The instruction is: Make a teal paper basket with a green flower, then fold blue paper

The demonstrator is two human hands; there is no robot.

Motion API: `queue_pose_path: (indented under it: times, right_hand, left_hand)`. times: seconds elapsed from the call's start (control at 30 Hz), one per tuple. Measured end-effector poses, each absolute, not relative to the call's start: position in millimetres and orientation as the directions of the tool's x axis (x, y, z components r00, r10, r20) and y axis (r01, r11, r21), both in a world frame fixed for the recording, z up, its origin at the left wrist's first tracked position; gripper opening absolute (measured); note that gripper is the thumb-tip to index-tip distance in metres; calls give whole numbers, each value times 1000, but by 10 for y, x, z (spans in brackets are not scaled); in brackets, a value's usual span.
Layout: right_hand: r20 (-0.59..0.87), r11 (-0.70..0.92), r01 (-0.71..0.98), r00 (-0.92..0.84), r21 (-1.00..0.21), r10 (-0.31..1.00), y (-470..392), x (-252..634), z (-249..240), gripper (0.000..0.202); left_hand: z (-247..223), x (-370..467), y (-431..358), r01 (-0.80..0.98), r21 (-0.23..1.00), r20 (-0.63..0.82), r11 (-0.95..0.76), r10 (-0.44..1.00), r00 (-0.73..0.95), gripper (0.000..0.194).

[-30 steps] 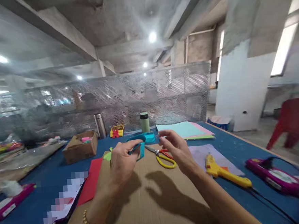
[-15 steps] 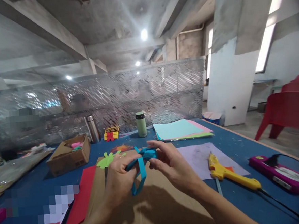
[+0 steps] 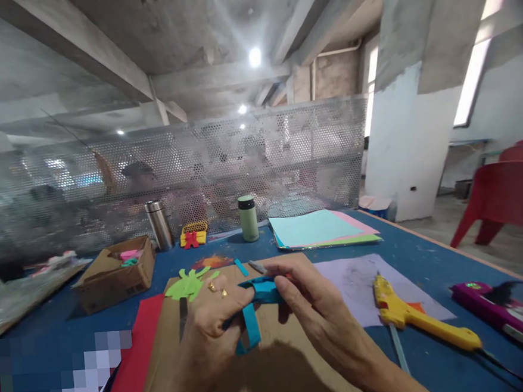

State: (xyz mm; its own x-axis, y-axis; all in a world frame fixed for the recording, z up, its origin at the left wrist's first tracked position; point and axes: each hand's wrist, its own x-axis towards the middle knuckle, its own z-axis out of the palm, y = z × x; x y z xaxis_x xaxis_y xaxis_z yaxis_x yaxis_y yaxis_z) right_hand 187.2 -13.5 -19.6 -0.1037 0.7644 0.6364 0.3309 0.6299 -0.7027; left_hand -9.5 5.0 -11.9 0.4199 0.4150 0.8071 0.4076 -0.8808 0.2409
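Observation:
Between my two hands is a folded strip of blue paper (image 3: pixel 265 289), with one length of it hanging in a loop below. My left hand (image 3: pixel 214 322) is closed on the strip's left part, gold rings showing on its fingers. The thumb and fingers of my right hand (image 3: pixel 311 297) pinch the right end. A grey pointed tip (image 3: pixel 256 267) shows just beyond my right fingertips; its other end is hidden. Under both hands lies a sheet of brown cardboard (image 3: pixel 274 374). A short blue strip (image 3: pixel 241 267) and a green paper cutout (image 3: pixel 190 284) are at its far side.
A yellow glue gun (image 3: pixel 413 317) lies at the right on lilac paper (image 3: pixel 347 273), near a purple device (image 3: pixel 505 316). Red paper (image 3: pixel 133 354) is at the left. Further back stand a cardboard box (image 3: pixel 115 284), a steel flask (image 3: pixel 160 226), a green bottle (image 3: pixel 247 219) and coloured sheets (image 3: pixel 317 228).
My hands have shifted slightly down, and the blue paper has turned so a broader face shows. The grey pointed tip by my right fingers has come into sight.

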Motion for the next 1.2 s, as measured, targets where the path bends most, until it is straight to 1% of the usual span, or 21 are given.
queue_pose_path:
  times: [0.07, 0.17, 0.23, 0.33, 0.5, 0.6, 0.73, 0.87, 1.0, 1.1, 1.2]
  right_hand:
    - [650, 640, 377, -119, -670, 750, -117, 1920, -170, 25]
    - [653, 682, 452, -249, -574, 715, -88, 2035, -114, 15]
    - [664, 732, 479, -343, -485, 664, -82, 2104, -81, 14]
    - [668, 777, 509, -435, -370, 603, -91, 2151, -50, 17]
    - [690, 768, 576, -436, -280, 578, -110, 2114, -44, 15]
    - [700, 756, 605, -427, -250, 573, -121, 2091, -52, 16]
    - [698, 747, 609, -412, -267, 586, -129, 2081, -66, 20]
    - [706, 747, 585, -380, -317, 598, -105, 2067, -102, 22]
    - [719, 748, 576, -361, -329, 594, -67, 2040, -158, 21]
    - [717, 742, 571, -346, -352, 606, -60, 2036, -154, 23]
    - [684, 718, 539, -317, -440, 657, -70, 2063, -80, 23]
  left_hand:
    - [-110, -108, 61, 426, 139, 814, -894, 348, 465, 25]
    - [-111, -114, 80, 384, 41, 786, -923, 267, 557, 29]
    - [-121, -108, 88, 336, 29, 766, -941, 237, 598, 30]
    - [-139, -97, 83, 301, 26, 738, -953, 222, 638, 30]
    - [-125, -80, 46, 299, 22, 718, -954, 223, 659, 31]
    - [-89, -69, 25, 350, 21, 734, -936, 252, 630, 30]
    - [-64, -62, 2, 453, 11, 771, -891, 296, 564, 31]
    - [-79, -70, -8, 484, 75, 777, -872, 355, 520, 29]
    - [-98, -78, -1, 516, 122, 752, -848, 418, 510, 30]
    - [-113, -76, 22, 489, 154, 754, -859, 422, 504, 32]
    - [-124, -70, 51, 428, 176, 784, -887, 389, 484, 31]
